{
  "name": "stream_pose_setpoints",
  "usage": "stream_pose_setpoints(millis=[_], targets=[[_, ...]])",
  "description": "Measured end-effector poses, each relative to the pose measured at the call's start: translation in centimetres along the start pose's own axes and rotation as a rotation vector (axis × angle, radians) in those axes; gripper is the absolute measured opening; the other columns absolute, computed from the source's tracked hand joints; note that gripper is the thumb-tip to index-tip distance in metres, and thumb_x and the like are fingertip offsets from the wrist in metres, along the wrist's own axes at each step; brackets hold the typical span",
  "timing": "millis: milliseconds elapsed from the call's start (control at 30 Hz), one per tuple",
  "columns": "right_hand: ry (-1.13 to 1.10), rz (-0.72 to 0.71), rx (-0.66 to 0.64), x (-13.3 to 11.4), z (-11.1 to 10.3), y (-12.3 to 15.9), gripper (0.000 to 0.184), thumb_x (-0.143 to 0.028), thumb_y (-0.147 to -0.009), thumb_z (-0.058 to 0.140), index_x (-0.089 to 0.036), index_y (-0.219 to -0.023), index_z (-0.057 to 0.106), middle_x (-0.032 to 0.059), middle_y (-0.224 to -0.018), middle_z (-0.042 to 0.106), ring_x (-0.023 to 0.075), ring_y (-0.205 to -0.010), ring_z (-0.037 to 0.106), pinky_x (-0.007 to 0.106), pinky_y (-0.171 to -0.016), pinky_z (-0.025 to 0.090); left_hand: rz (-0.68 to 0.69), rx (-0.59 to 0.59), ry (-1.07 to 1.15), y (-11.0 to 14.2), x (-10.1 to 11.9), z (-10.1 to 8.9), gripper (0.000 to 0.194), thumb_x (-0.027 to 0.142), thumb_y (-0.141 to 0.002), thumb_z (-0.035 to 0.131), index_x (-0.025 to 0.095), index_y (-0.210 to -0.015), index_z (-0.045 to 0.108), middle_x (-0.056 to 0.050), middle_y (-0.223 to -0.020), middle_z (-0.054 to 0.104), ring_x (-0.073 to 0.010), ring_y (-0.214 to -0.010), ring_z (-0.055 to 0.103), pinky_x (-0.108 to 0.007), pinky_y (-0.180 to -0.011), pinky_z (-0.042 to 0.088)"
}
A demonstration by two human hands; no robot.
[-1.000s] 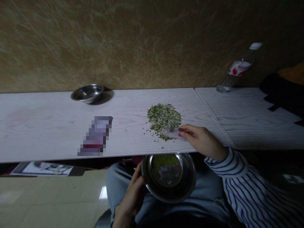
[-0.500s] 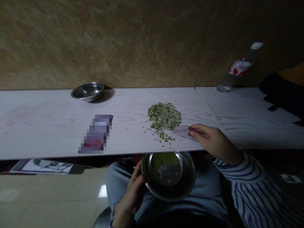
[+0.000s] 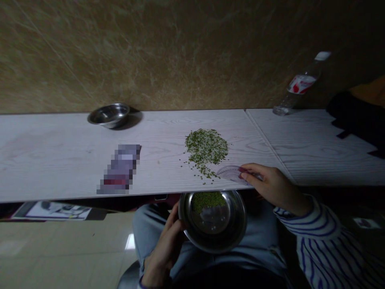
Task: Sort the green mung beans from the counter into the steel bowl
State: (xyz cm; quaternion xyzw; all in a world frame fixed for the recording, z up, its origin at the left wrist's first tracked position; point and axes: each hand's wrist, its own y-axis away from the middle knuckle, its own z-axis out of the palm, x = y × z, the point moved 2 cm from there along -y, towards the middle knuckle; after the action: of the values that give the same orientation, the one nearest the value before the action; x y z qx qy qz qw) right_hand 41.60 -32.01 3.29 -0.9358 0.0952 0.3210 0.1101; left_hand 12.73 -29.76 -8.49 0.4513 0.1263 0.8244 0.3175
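My left hand [image 3: 168, 241] grips the left rim of a steel bowl [image 3: 237, 237] in my lap, just below the table edge. Green beans [image 3: 209, 200] lie at the far side of its bottom. Between the thumb and fingers of my right hand [image 3: 267, 182] is a clear protractor [image 3: 230, 173], low over or touching the tabletop; I cannot tell which. Its curved side faces a spread of green mung beans [image 3: 206, 146] on the table, with a few strays trailing toward the front edge.
A second steel bowl [image 3: 108, 116] rests near the wall on the left. In front of it lies a blurred-out flat item [image 3: 120, 168]. On the right a clear plastic bottle [image 3: 296, 86] stands by the wall, with dark cloth [image 3: 355, 116] beyond it. The white table [image 3: 45, 156] ends above my lap.
My right hand has drawn the protractor slightly toward the table's front edge, away from the main spread of beans. My left hand and the bowl stay in place; the view has shifted a little.
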Motion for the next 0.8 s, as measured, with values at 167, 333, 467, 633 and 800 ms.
stream_pose_setpoints(millis=[167,333,467,633,800], targets=[[-0.007,-0.005,0.006,-0.19,0.03,0.12,0.025,-0.031,-0.090,0.055,-0.020,-0.100,0.075,0.0064,-0.097,0.082,0.0221,-0.086,0.077,0.029,-0.073,0.060,-0.010,0.027,-0.015,0.31,0.09,0.32,0.064,0.020,-0.064,0.074,0.028,-0.127,0.071,-0.006,-0.119,0.076,-0.0326,-0.120,0.063,-0.044,-0.100,0.048],[-0.032,-0.015,0.004,-0.68,0.21,0.04,0.022,-0.028,-0.089,0.056,-0.020,-0.099,0.074,0.0062,-0.096,0.082,0.0219,-0.086,0.077,0.029,-0.076,0.060,-0.013,0.013,-0.033,0.33,0.17,0.43,0.063,0.020,-0.064,0.074,0.029,-0.126,0.072,-0.004,-0.116,0.077,-0.0320,-0.119,0.064,-0.042,-0.098,0.050],[-0.026,-0.021,0.016,-0.69,0.32,-0.21,0.022,-0.029,-0.090,0.055,-0.020,-0.098,0.074,0.0065,-0.096,0.082,0.0224,-0.085,0.077,0.030,-0.073,0.060,-0.011,-0.001,-0.022,0.14,0.10,0.11,0.063,0.019,-0.063,0.074,0.028,-0.125,0.072,-0.004,-0.116,0.077,-0.0311,-0.120,0.063,-0.040,-0.099,0.050],[-0.027,-0.025,-0.025,-0.76,0.53,-0.74,0.023,-0.029,-0.090,0.055,-0.021,-0.099,0.075,0.0052,-0.095,0.082,0.0222,-0.085,0.077,0.030,-0.073,0.059,-0.013,0.004,-0.036,0.07,-0.07,-0.26,0.064,0.022,-0.065,0.075,0.029,-0.128,0.070,-0.005,-0.120,0.076,-0.0318,-0.118,0.064,-0.042,-0.097,0.050],[-0.031,-0.033,-0.038,-0.76,0.51,-0.65,0.024,-0.029,-0.090,0.055,-0.021,-0.100,0.075,0.0055,-0.096,0.082,0.0219,-0.085,0.077,0.030,-0.073,0.059,-0.015,0.021,-0.047,-0.02,-0.15,-0.33,0.067,0.021,-0.065,0.074,0.028,-0.131,0.069,-0.006,-0.118,0.076,-0.0323,-0.117,0.064,-0.041,-0.094,0.050]])
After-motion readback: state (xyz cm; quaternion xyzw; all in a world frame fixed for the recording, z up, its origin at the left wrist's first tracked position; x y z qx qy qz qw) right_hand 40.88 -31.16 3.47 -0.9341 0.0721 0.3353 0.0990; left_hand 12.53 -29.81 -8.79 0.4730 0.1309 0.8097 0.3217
